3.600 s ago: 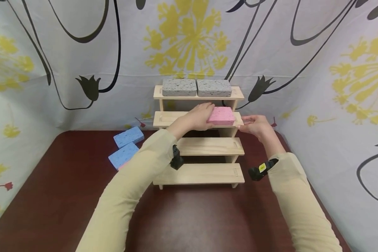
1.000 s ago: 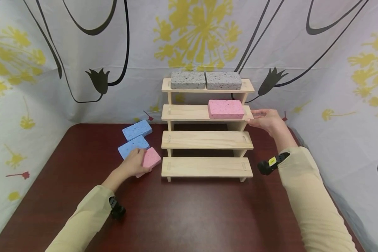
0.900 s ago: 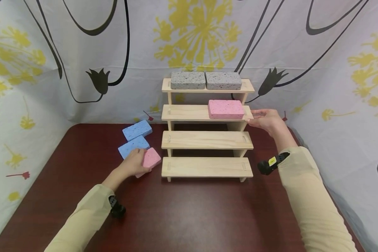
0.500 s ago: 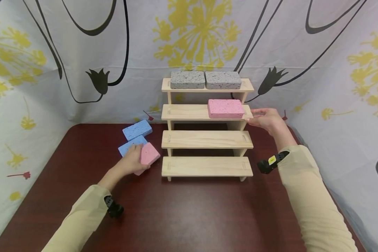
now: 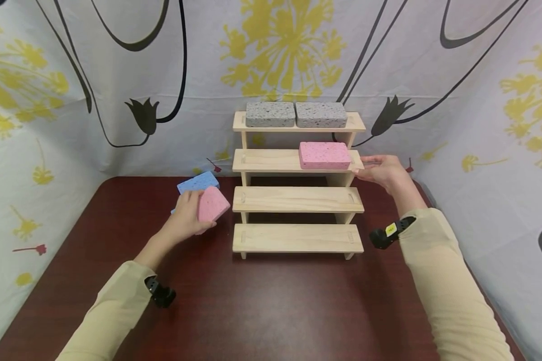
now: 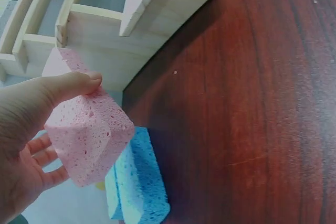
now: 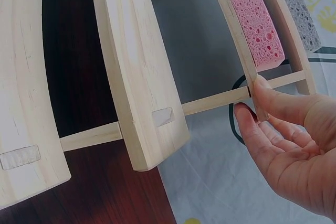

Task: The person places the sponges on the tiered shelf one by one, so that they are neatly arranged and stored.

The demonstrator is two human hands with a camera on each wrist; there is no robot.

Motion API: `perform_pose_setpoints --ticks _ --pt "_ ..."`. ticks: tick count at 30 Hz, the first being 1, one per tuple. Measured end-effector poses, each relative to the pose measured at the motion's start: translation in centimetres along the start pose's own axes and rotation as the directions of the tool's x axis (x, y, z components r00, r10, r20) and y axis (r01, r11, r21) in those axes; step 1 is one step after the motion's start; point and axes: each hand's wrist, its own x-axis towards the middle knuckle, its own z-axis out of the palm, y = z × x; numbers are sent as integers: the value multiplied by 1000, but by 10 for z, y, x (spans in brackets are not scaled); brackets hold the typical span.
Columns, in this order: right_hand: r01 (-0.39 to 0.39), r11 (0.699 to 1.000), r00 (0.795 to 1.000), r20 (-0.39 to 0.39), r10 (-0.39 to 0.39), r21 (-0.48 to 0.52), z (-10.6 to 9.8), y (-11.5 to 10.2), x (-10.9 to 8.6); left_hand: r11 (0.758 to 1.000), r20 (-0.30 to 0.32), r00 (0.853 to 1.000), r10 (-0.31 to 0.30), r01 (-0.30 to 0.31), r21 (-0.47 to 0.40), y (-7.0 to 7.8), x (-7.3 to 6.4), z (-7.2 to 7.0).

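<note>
My left hand (image 5: 184, 216) grips a pink sponge (image 5: 213, 204) by its sides, tilted and raised off the table. In the left wrist view the thumb lies across the near face of this sponge (image 6: 94, 135). Two blue sponges (image 5: 200, 180) lie beyond and below it, one mostly hidden by the hand. My right hand (image 5: 381, 173) pinches the right end of the second-highest board of a four-step wooden stand (image 5: 298, 199); the right wrist view shows thumb and fingers on either side of that board's end (image 7: 256, 90). On the same board, to the right, sits another pink sponge (image 5: 324, 156).
Two grey sponges (image 5: 270, 115) stand side by side on the top board. The two lower boards (image 5: 298, 238) are bare wood. Behind the dark red table (image 5: 271, 311) hangs a patterned cloth (image 5: 185, 160), which also closes off both sides.
My left hand let go of the first pink sponge on the second-highest board, went down left, gripped the second one, and has raised it from the table. The right hand stays on the board's end.
</note>
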Motion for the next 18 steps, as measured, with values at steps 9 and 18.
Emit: perform_pose_setpoints --ticks 9,18 --pt "-13 1000 1000 -15 13 -25 -1 0 -1 996 -217 972 86 -85 15 10 7 -10" --pt "-12 1000 1000 -16 12 -22 0 1 -1 967 -389 886 252 -220 125 27 18 -20"
